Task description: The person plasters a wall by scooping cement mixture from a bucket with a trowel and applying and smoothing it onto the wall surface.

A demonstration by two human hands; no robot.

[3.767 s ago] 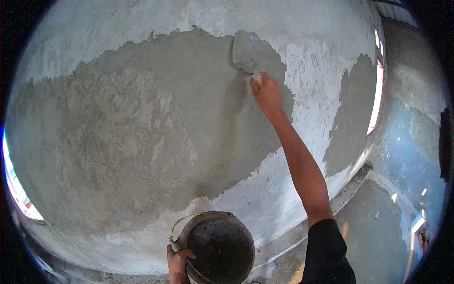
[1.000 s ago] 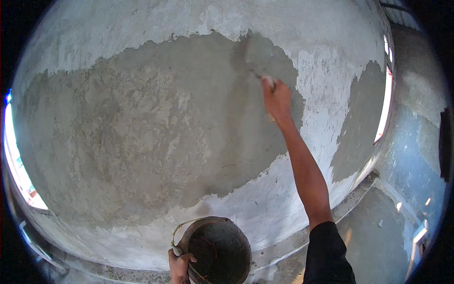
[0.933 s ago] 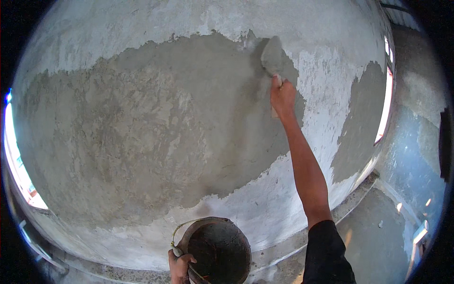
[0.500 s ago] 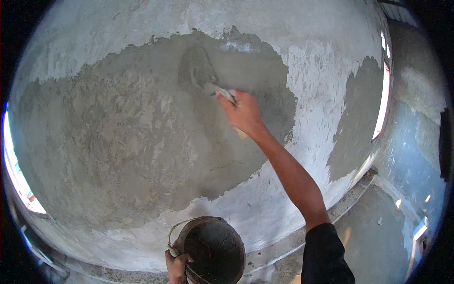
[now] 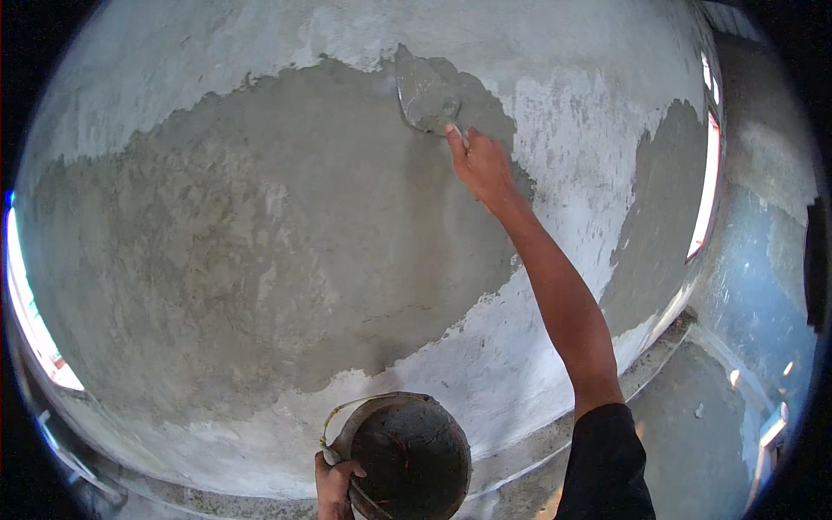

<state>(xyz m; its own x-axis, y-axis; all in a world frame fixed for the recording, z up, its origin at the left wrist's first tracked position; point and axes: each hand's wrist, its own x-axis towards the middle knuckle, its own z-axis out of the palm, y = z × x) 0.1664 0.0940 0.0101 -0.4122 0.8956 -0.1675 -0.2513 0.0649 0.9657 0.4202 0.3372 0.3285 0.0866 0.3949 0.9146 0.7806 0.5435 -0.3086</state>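
My right hand point(image 5: 484, 169) is closed round the handle of a trowel point(image 5: 426, 94). The trowel's blade lies against the wall, at the upper right part of a broad patch of wet grey plaster point(image 5: 347, 199). Low in the view, my left hand point(image 5: 334, 485) grips the handle of a dark round bucket point(image 5: 464, 459). Dark mortar point(image 5: 407, 455) shows inside the bucket, with a thin reddish strand on it; how deep it is I cannot tell. The bucket hangs close in front of the wall's lower part.
Pale, whitish wall point(image 5: 572, 165) surrounds the plaster. A second grey patch point(image 5: 654, 208) lies farther right, beside a bright window opening point(image 5: 706, 186). Another bright opening point(image 5: 30, 303) is at the far left. Concrete floor point(image 5: 685, 433) runs along the wall's foot at lower right.
My right hand has moved the trowel up and to the right across the plaster, and the blade now shows more clearly. The bucket and my left hand sit slightly farther right in view.
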